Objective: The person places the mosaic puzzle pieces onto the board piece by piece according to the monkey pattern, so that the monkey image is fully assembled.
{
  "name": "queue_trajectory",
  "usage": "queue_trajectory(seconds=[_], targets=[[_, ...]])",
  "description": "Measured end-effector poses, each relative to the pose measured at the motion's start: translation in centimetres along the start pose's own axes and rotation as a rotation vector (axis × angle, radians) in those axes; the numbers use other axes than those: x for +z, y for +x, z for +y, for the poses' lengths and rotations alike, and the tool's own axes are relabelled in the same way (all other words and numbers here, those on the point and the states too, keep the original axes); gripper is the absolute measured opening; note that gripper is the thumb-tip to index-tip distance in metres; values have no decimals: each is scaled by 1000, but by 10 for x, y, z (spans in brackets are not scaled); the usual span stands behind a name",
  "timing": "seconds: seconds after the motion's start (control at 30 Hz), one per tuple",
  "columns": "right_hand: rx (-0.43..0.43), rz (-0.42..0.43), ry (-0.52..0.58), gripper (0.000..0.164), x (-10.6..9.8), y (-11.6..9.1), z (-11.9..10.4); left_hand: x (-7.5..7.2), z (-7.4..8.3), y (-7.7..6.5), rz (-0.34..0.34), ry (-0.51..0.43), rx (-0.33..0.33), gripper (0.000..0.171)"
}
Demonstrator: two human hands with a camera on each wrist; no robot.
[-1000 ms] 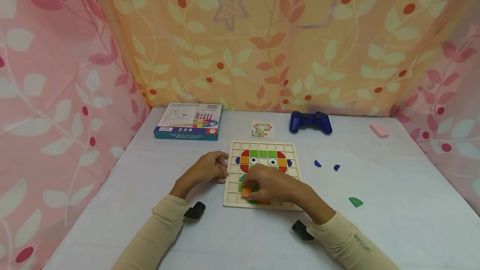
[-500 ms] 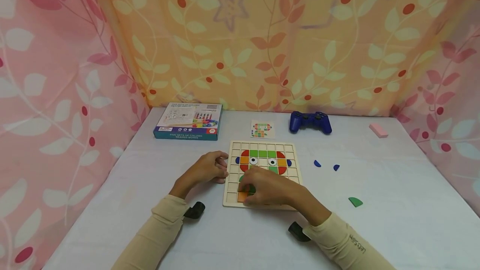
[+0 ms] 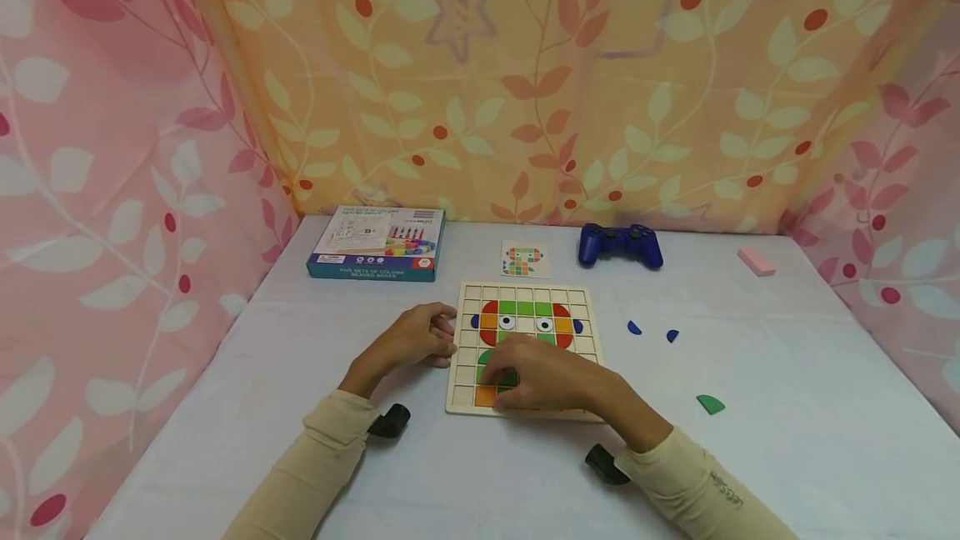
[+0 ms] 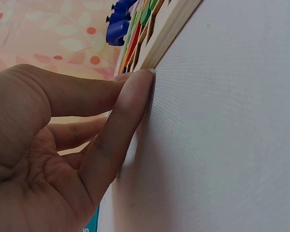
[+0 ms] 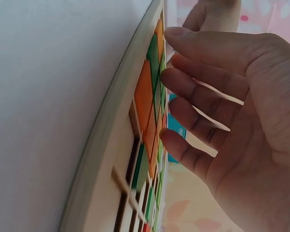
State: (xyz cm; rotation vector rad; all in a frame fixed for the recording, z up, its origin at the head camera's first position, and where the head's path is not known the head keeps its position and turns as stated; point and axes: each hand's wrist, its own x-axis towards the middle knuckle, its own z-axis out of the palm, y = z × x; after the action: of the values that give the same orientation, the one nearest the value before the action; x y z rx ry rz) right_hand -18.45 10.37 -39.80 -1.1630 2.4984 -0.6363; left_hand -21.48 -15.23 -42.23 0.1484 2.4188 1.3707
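A wooden grid board (image 3: 462,376) carries a colourful tile picture with two eye pieces (image 3: 544,324), red corners and green and orange squares. In its front row, an orange square tile (image 3: 486,396) lies flat in a cell. My right hand (image 3: 551,373) hovers low over this part, fingers bent loosely and apart. Its thumb tip is right beside that tile, and the hand hides several cells. The right wrist view shows nothing between the fingers, with more orange tiles (image 5: 144,96) below. At the board's left edge, my left hand (image 3: 412,335) rests its fingertips (image 4: 140,79) against the wood.
Right of the board lie two blue half-round pieces (image 3: 634,327) and a green quarter-round piece (image 3: 710,404). Behind it are a pattern card (image 3: 527,259), a blue game controller (image 3: 621,246) and a boxed set (image 3: 375,244). A pink block (image 3: 756,262) lies far right.
The orange tile, tilted in my right fingers a second ago, now lies flat in its cell. My right fingers have let go and lifted slightly. The left hand stays put.
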Motion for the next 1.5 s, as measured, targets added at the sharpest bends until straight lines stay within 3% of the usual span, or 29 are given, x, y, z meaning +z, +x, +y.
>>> queue_trajectory(seconds=[0.37, 0.73, 1.2, 1.5], targets=[[97, 70, 22, 23, -13, -40, 32, 2, 1, 0, 12, -5, -20, 60], [239, 188, 15, 22, -31, -106, 69, 2, 4, -1, 12, 4, -30, 60], [263, 356, -70, 29, -39, -182, 105, 2, 1, 0, 14, 5, -19, 59], [431, 269, -37, 37, -37, -205, 118, 2, 1, 1, 15, 3, -17, 58]])
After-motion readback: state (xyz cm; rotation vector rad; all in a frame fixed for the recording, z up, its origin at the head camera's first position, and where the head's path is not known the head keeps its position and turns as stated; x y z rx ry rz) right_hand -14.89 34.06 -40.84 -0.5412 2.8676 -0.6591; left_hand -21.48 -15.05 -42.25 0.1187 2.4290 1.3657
